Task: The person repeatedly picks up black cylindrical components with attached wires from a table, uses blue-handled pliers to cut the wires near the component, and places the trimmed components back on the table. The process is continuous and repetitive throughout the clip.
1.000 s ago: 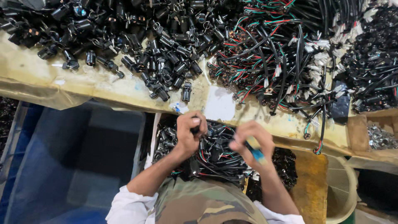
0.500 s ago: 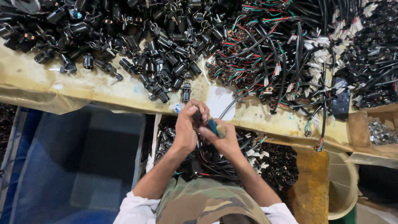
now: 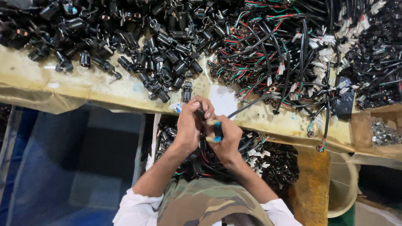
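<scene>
My left hand [image 3: 190, 125] grips a small black cylindrical part [image 3: 200, 112] with a black cable [image 3: 247, 105] trailing off to the right. My right hand [image 3: 226, 140] holds a blue-and-yellow handled screwdriver [image 3: 217, 130], its tip against that part. Both hands meet just below the edge of the worn yellow workbench [image 3: 100, 90]. A heap of similar black cylindrical parts [image 3: 167, 54] lies on the bench above my hands.
A tangle of black, red and green wire harnesses [image 3: 284, 50] covers the bench's right half. A crate of wired parts [image 3: 268, 157] sits under my hands. A blue bin [image 3: 63, 167] is at the left, a pale bucket [image 3: 343, 184] at the right, a cardboard box of small metal pieces [image 3: 383, 133] beside it.
My right hand swung in from the right with the screwdriver and met my left hand. Both hands now stay pressed together on the part, slightly lower than half a second ago.
</scene>
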